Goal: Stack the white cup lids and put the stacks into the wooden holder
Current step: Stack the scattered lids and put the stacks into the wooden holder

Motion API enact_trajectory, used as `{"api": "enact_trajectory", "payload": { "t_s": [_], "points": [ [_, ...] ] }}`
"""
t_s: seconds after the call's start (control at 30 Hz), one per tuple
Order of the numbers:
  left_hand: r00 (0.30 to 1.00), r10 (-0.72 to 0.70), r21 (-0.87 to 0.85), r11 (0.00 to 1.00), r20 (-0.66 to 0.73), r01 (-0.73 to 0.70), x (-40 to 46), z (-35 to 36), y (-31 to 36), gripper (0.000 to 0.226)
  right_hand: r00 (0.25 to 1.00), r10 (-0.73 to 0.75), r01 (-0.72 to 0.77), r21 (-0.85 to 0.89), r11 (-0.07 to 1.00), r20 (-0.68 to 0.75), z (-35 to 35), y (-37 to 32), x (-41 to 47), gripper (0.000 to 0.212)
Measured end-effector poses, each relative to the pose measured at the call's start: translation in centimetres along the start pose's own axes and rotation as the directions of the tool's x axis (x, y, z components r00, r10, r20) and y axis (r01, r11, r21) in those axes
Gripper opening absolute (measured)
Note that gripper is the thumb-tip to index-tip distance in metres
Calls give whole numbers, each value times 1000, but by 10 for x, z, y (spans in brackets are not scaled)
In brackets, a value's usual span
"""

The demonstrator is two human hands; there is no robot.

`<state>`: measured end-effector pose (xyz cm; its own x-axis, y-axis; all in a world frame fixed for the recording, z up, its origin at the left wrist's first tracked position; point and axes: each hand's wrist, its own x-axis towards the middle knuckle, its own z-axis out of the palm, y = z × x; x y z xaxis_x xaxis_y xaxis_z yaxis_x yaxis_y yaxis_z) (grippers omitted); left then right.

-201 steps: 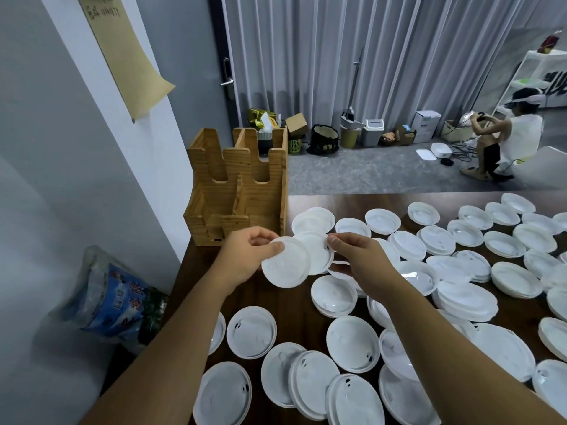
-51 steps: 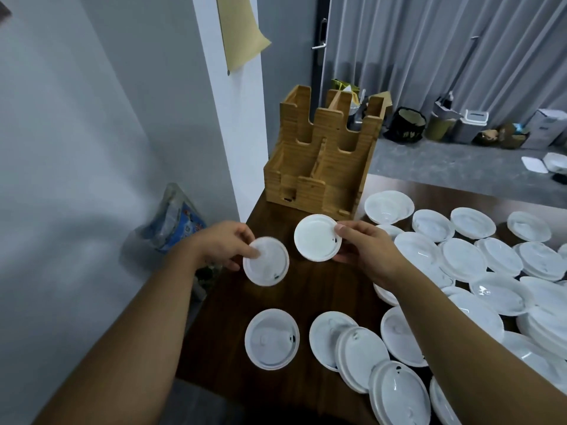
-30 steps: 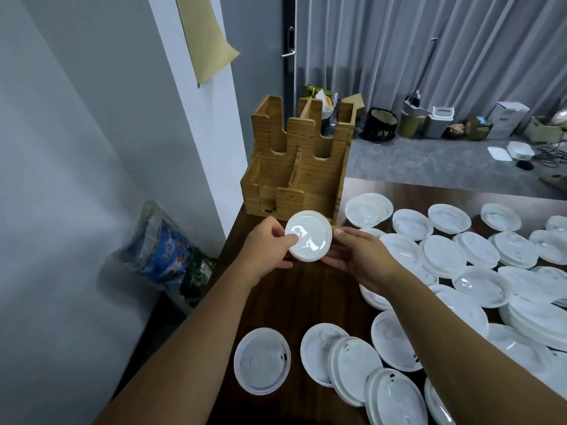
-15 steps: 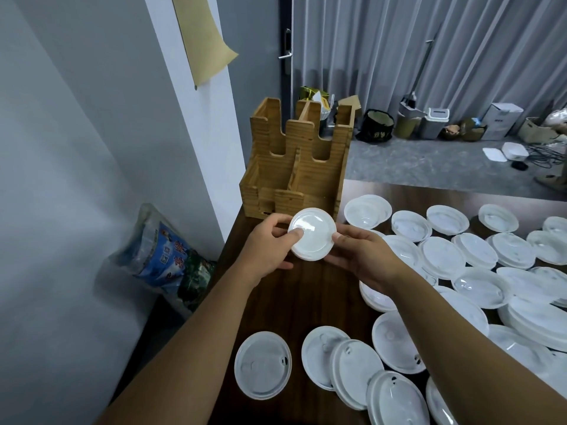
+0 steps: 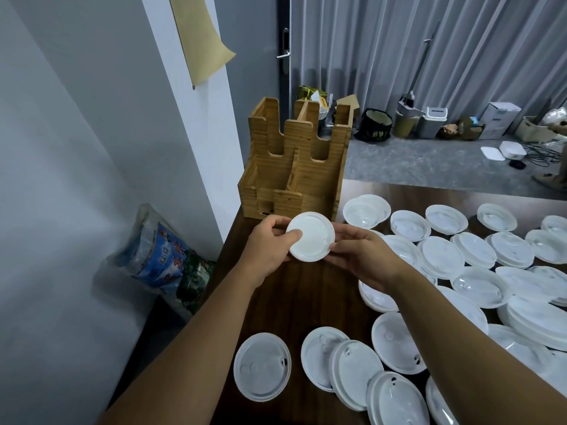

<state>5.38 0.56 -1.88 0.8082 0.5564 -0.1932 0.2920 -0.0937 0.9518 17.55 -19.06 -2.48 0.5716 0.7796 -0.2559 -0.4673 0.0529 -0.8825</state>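
Brown table: left hand and right hand both pinch the lids. Holder sits just behind, equally near.

My dark wooden table carries the wooden holder at its far left corner; right of the holder, white cup lids spread across the top, and more lids lie nearer me.
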Motion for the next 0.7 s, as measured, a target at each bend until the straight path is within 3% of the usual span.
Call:
{"api": "enact_trajectory", "payload": {
  "t_s": [0.27,0.53,0.7],
  "points": [
    [999,14,-81,997,34,-11,2,0,2,32,1000,-10,10,-14,1000,-30,0,-2,-3,36],
    [992,93,62,994,-80,-88,-2,2,4,37,1000,-8,8,-12,1000,-7,7,-5,-5,31],
    [987,144,63,988,-69,-140,-4,4,10,36,999,-38,38,-3,999,-28,7,-7,-7,31]
  ]
}}
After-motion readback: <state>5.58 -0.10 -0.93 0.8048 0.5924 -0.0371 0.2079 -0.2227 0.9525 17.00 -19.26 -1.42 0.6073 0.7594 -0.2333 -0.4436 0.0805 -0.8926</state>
